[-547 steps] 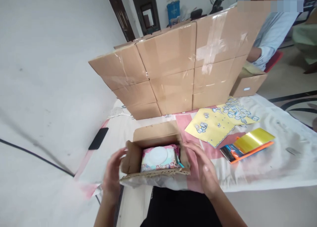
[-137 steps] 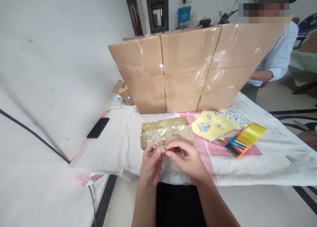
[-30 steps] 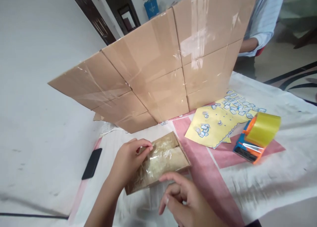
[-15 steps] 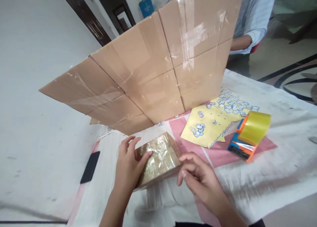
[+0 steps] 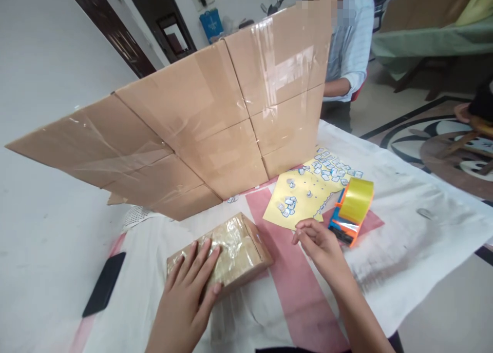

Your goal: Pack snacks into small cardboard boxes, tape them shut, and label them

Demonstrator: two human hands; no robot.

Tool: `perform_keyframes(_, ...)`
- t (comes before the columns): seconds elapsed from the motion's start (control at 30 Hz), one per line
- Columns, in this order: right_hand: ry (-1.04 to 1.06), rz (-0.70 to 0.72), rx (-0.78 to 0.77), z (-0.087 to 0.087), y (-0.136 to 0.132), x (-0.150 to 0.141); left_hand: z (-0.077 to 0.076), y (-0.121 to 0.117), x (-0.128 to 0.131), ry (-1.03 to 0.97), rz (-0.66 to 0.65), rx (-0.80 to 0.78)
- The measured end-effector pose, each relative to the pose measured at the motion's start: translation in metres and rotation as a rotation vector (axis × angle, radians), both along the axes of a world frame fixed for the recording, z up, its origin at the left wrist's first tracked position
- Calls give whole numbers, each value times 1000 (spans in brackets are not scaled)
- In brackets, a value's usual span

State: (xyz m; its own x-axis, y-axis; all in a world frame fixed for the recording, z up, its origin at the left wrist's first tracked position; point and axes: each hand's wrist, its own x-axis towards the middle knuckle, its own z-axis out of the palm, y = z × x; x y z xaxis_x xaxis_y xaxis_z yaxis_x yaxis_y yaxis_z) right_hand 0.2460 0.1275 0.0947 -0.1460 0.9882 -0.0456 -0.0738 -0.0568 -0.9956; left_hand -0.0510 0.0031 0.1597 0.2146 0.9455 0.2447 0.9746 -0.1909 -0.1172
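A small cardboard box (image 5: 246,260) wrapped in shiny clear tape lies on the cloth-covered table. My left hand (image 5: 192,281) rests on its top with the fingers spread. My right hand (image 5: 318,245) is raised off the box, to its right, by the lower edge of a yellow paper (image 5: 281,194). Its fingers are loosely bent and nothing shows in them. Just beyond that hand, a blue and orange tape dispenser (image 5: 342,224) with a roll of yellowish tape (image 5: 357,199) stands on the cloth.
A large taped cardboard panel (image 5: 215,122) stands across the back of the table. White paper pieces (image 5: 329,165) lie on the yellow paper. A black phone (image 5: 103,283) is at the left edge. Behind the panel is a person in a light blue shirt (image 5: 354,50).
My right hand has drawn away from the box's right end toward the tape dispenser. My left hand has flattened from a grip at the box's side to spread fingers on top. The view has shifted right.
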Motion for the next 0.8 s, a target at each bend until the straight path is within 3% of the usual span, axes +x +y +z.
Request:
perform_keyframes(0.17,-160,-87,56,7,21,15,-8,-7,4,-30,7,52)
perform_keyframes(0.27,-402,-103,124,16,34,19,-11,-5,4,-85,49,75)
perform_keyframes(0.43,-715,-121,358,25,41,36,-11,-3,5,-89,50,144)
perform_keyframes(0.63,-948,-373,670,43,54,94,-16,-4,6,-43,74,164)
perform_keyframes(0.7,-1145,-380,574,49,66,109,-18,-3,6,-60,120,181)
perform_keyframes(0.8,-1342,-310,233,50,81,116,-18,-3,8,-63,150,192)
